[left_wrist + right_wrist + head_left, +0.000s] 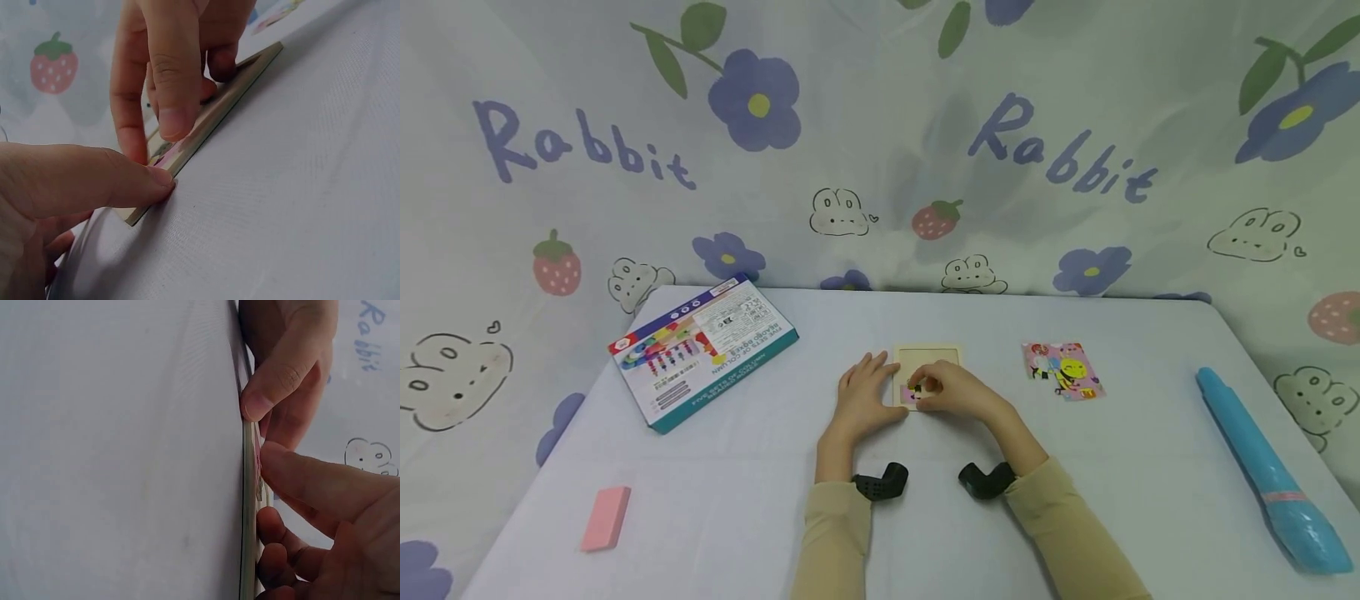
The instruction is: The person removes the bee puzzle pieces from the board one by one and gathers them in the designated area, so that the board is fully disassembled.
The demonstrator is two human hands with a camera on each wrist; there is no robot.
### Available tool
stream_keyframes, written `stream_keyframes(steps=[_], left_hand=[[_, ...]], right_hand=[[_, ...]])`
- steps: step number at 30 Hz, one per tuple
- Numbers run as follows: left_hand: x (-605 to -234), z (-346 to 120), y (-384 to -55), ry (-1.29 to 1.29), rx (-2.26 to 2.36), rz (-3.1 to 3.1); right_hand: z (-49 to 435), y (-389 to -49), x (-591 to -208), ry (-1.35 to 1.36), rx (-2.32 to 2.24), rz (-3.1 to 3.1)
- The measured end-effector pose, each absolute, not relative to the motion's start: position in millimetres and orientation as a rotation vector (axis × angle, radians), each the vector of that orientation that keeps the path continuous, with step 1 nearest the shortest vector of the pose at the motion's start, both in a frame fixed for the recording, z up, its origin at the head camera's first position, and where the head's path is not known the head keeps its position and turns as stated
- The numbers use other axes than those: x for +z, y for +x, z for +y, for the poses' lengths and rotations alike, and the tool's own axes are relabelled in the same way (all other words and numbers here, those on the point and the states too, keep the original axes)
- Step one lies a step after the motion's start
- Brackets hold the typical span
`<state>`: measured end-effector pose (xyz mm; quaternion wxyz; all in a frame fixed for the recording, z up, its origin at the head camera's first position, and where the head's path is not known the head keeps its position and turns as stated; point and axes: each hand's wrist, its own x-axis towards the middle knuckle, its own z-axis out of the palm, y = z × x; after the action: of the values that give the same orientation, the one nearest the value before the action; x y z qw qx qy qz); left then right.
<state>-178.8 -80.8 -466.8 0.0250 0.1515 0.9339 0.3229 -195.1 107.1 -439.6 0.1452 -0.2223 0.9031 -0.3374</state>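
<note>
A small wooden puzzle tray (928, 357) lies flat at the middle of the table. My left hand (867, 400) holds it at the left side, with the thumb on the near edge, as the left wrist view shows. Over the tray, my right hand (958, 392) pinches a pink puzzle piece (912, 392) between thumb and forefinger at the near left corner. Its other fingers are bent above the tray's surface. Fingers cover much of the piece. To the right lie several joined pink puzzle pieces (1078, 375) with a yellow bee-like figure.
A flat printed box (707, 350) lies at the back left. A pink block (606, 518) is at the front left. Along the right side stretches a long blue wrapped object (1270, 467). Patterned cloth (880, 150) hangs behind the white table.
</note>
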Motion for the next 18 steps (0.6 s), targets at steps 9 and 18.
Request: stream_keyframes(steps=[9,18], left_hand=[[-467.0,-80.7,-179.4,0.469,0.987,2.896],[-466.4,-80.5,-178.3,0.46,0.989,2.892]], right_hand=[[105.8,-195.7,-441.0,-0.604,-1.008,2.602],[104.8,-196.1,-441.8,-0.502,-1.226,2.519]])
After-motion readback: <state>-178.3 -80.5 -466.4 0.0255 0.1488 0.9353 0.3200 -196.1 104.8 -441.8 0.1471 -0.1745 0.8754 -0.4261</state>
